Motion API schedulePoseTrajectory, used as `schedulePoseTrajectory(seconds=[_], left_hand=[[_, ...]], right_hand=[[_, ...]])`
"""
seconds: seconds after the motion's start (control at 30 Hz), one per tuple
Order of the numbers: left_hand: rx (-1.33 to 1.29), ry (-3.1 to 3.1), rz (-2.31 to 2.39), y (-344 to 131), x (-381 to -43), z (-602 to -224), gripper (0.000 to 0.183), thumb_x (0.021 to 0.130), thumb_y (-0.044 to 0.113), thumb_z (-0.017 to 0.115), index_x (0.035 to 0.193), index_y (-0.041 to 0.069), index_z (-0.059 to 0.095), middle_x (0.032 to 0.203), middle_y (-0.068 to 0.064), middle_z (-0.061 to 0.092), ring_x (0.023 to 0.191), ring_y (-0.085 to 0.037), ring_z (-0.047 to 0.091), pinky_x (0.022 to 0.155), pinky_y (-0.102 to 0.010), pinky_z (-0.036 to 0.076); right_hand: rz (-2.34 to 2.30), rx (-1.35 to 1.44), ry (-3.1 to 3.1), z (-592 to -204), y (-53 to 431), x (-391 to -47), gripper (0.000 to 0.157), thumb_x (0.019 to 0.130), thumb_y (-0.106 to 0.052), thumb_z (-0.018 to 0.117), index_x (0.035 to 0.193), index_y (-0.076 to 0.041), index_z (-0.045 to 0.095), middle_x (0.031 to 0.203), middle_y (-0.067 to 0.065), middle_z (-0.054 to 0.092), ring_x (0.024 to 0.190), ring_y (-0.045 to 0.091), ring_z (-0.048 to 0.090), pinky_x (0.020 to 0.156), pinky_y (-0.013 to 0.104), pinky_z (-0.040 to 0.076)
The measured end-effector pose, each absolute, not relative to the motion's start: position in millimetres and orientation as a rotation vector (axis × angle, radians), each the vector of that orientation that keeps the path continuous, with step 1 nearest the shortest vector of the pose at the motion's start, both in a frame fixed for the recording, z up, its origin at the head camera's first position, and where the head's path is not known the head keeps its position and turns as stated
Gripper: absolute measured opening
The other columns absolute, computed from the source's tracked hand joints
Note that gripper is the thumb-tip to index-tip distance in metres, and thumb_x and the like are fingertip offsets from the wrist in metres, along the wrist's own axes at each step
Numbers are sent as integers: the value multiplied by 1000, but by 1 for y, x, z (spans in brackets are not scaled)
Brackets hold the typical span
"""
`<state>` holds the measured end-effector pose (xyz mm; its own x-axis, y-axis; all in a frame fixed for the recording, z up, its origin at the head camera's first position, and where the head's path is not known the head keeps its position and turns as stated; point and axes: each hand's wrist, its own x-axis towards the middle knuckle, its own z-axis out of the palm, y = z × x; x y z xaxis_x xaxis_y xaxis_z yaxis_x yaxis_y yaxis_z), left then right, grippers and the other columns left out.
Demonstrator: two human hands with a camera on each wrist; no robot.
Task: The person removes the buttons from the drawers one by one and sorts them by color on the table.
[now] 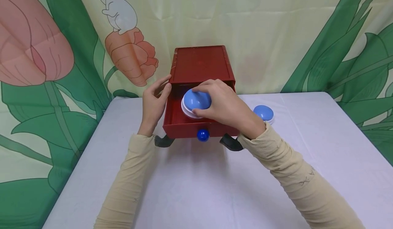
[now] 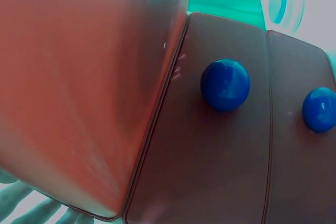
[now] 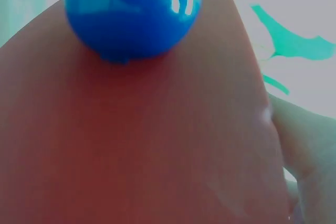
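A red drawer box [image 1: 201, 65] stands at the back of the table, with its drawer [image 1: 181, 128] pulled out toward me. My right hand [image 1: 222, 101] pinches a round white case with a blue domed top [image 1: 196, 101] between thumb and fingers, inside the drawer's opening. The case's underside is hidden. My left hand [image 1: 155, 101] rests along the box's left side, fingers extended, fingertips near the top edge. In the left wrist view its fingers [image 2: 37, 208] show at the lower left. A blue knob [image 1: 203, 135] sits on the drawer front.
A second blue-topped round case [image 1: 263, 113] stands on the white-covered table [image 1: 196, 195], right of the box, partly behind my right forearm. Two dark curved pieces [image 1: 231, 142] stick out below the box front. A printed curtain [image 1: 261, 34] hangs close behind.
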<state>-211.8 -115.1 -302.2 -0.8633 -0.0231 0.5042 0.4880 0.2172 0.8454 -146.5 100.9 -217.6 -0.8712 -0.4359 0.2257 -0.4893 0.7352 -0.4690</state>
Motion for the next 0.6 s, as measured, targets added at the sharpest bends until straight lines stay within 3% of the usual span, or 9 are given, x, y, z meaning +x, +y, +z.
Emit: schedulePoseTrajectory(seconds=[0.6], left_hand=[[-438,-2095,-1697,-117,-212,-301,38,99,25,61,135,15,63,135,-5,63,120,-22,63,101,-40,52]], right_hand=[[889,748,-2654,-208,130,-135,50,80,-22,80,125,-4,66,125,11,64,116,28,57,92,44,56]])
